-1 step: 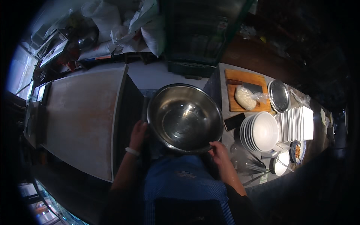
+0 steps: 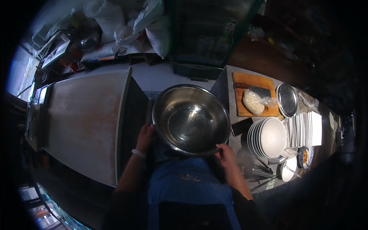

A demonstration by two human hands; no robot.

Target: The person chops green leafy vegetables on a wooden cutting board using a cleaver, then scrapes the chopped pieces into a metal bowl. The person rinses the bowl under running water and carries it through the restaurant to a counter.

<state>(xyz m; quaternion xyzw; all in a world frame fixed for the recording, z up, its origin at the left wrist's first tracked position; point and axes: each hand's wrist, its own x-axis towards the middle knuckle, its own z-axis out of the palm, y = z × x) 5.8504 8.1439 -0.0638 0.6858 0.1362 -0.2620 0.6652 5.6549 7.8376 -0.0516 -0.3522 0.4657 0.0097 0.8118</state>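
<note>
A large stainless steel basin [image 2: 188,132] is in front of my body, tilted a little so its shiny inside shows; a few bright reflections lie on its bottom. My left hand [image 2: 145,135] is closed on the basin's left side, with most of its fingers hidden behind the wall. At the lower right rim my right hand [image 2: 226,153] grips the edge, thumb on top and the other fingers underneath. Nothing lies inside the basin. Below it a blue apron [image 2: 188,178] covers my front.
On the left stands a pale-topped worktable [image 2: 82,122]. The right counter holds a wooden board [image 2: 239,111] with a bag of white food [image 2: 253,102], stacked white bowls [image 2: 274,137], white plates [image 2: 314,128] and a round metal tray [image 2: 286,100]. A glass-doored cabinet [image 2: 203,42] and sacks [image 2: 157,38] stand behind.
The whole view has shifted very slightly, the right counter appearing a touch lower and further right. Both hands keep their hold on the basin.
</note>
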